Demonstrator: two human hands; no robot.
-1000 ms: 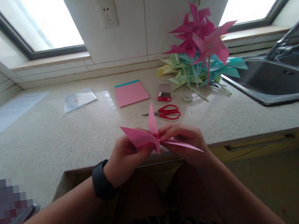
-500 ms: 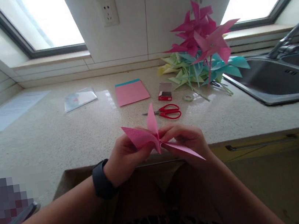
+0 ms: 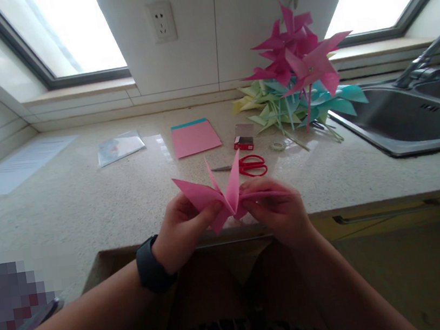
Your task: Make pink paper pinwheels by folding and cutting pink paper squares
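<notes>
I hold a folded pink paper pinwheel (image 3: pixel 224 197) in the air just above the front edge of the speckled counter (image 3: pixel 86 205). My left hand (image 3: pixel 180 233), with a dark watch on the wrist, pinches its left blades. From the other side, my right hand (image 3: pixel 277 209) grips its right blade near the centre. Several pointed blades stick up and out between my fingers.
Red scissors (image 3: pixel 248 165) lie just beyond my hands. Further back lie a pink paper stack (image 3: pixel 195 137), a small red box (image 3: pixel 243 141), a tape roll (image 3: pixel 277 146) and a clear packet (image 3: pixel 119 147). Finished pinwheels (image 3: pixel 297 75) lean at the back right, beside a steel sink (image 3: pixel 413 116).
The pinwheel has turned in my hands: its upright blade now tilts right and the right blade has lifted from pointing down-right to nearly level. Both hands shifted slightly upward.
</notes>
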